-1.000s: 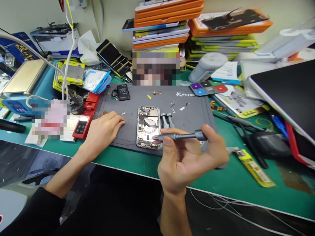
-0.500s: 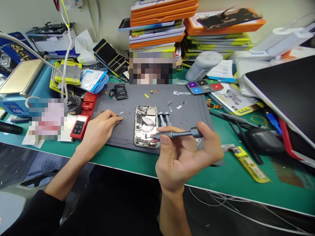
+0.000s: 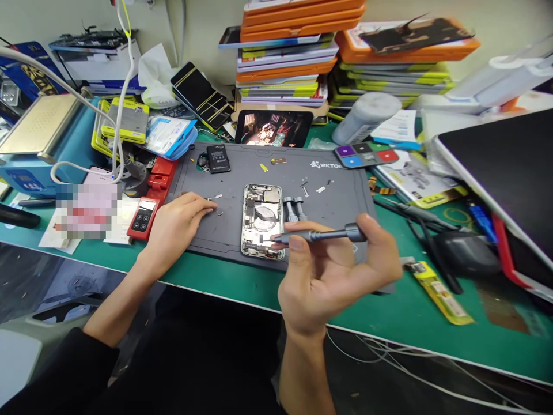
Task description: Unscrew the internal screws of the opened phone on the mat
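Note:
An opened smartphone with its inner parts bare lies face up on the dark grey work mat. My right hand is closed around a grey precision screwdriver, one finger against its end cap. The driver is nearly level, its tip over the phone's lower right part. Left of the phone, my left hand rests on the mat, thumb and fingers pinched together beside small loose parts. What sits in that pinch, if anything, is too small to make out. More grey screwdrivers lie just right of the phone.
A black phone battery lies at the mat's upper left. Behind the mat leans a lit screen, before stacked orange boxes. A red device borders the mat's left. A black laptop-like panel juts in at right.
The camera view has turned slightly left, so everything sits a little further right. Both hands keep nearly the same pose, the screwdriver still in my right hand.

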A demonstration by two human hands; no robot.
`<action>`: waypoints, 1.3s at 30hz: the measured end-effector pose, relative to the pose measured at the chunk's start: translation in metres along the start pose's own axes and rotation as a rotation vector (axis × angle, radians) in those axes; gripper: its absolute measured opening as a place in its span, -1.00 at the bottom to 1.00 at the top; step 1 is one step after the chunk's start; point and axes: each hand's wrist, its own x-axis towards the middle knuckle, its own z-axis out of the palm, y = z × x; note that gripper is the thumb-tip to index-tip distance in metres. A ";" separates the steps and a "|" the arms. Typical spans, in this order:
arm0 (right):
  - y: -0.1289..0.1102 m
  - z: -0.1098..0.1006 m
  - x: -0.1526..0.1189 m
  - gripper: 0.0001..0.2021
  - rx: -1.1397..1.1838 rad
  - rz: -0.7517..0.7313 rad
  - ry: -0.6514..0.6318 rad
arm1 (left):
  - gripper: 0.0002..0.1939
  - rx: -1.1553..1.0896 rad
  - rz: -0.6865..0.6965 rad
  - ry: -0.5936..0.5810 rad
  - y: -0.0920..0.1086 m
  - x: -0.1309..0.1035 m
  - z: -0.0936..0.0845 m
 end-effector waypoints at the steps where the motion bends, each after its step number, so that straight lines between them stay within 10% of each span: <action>1: 0.000 0.000 0.000 -0.17 -0.001 -0.004 -0.004 | -0.82 -0.004 -0.001 0.004 0.000 0.000 0.000; 15: 0.008 -0.002 -0.003 -0.21 -0.109 -0.016 0.000 | -0.85 0.341 0.183 0.055 0.015 -0.003 0.006; 39: 0.009 0.018 -0.005 -0.21 -0.147 0.033 -0.212 | -0.86 0.068 0.113 -0.001 0.044 -0.025 0.022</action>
